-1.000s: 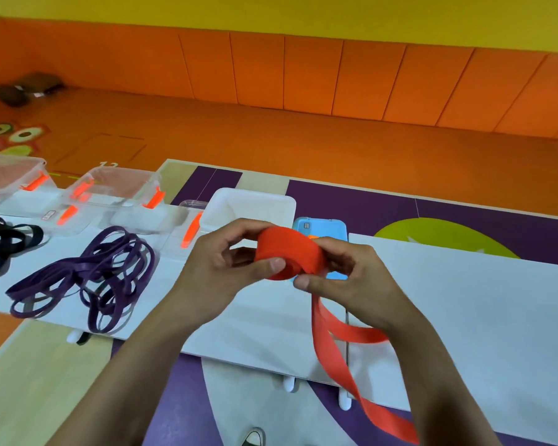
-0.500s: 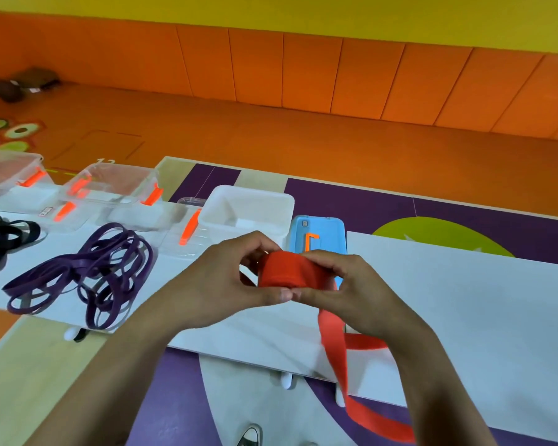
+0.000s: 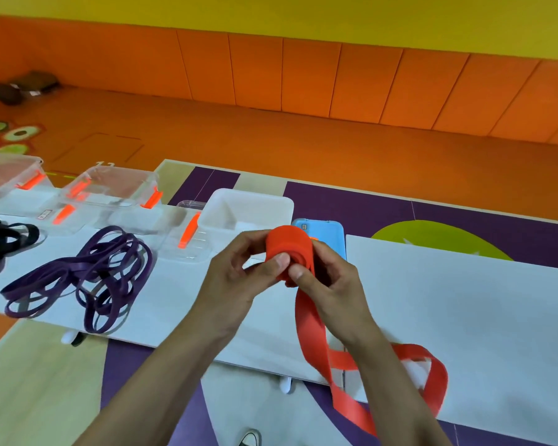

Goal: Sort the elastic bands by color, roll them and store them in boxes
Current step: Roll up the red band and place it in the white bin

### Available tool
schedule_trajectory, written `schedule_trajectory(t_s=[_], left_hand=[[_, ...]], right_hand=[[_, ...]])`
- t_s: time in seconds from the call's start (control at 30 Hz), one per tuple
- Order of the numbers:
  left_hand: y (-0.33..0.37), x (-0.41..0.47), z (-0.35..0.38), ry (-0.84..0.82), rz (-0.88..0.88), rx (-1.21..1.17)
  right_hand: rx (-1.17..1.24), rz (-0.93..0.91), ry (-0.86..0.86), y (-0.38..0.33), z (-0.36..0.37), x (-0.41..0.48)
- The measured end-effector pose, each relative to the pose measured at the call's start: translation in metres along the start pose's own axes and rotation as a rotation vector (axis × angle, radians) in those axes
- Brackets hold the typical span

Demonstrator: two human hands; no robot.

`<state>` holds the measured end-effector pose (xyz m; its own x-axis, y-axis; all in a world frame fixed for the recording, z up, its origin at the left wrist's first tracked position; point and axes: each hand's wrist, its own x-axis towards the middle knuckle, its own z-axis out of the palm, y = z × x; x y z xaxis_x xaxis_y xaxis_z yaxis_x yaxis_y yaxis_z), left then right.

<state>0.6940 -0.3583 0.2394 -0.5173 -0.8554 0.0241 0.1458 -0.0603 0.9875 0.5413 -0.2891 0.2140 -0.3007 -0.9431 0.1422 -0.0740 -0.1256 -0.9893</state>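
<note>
Step in hand: rolling. The left hand (image 3: 236, 278) and right hand (image 3: 332, 288) both pinch the part-wound orange band (image 3: 287, 246), held above the white table (image 3: 480, 317), just near of the white box (image 3: 248, 204). Its loose tail (image 3: 313, 336) drops over the near edge and loops right.

Next move, by judgement: wind in the tail under even tension, edges aligned.

The right forearm covers part of the loop. The black bands (image 3: 0, 239) are cut off at left.

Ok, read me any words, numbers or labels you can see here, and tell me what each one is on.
"13", faint, on the orange floor behind a clear box.
Sticker on a clear lid: too small to read.
Mark on the blue lid: too blurred to read.
</note>
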Motion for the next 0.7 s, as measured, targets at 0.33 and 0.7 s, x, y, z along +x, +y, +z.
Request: schedule_trajectory(t_s=[0.33, 0.7], left_hand=[[0.031, 0.011, -0.026, -0.346, 0.081, 0.914], [0.013, 0.006, -0.024, -0.303, -0.019, 0.653]], right_hand=[[-0.514, 0.09, -0.262, -0.016, -0.029, 0.009], [-0.321, 0.095, -0.202, -0.006, -0.03, 0.009]])
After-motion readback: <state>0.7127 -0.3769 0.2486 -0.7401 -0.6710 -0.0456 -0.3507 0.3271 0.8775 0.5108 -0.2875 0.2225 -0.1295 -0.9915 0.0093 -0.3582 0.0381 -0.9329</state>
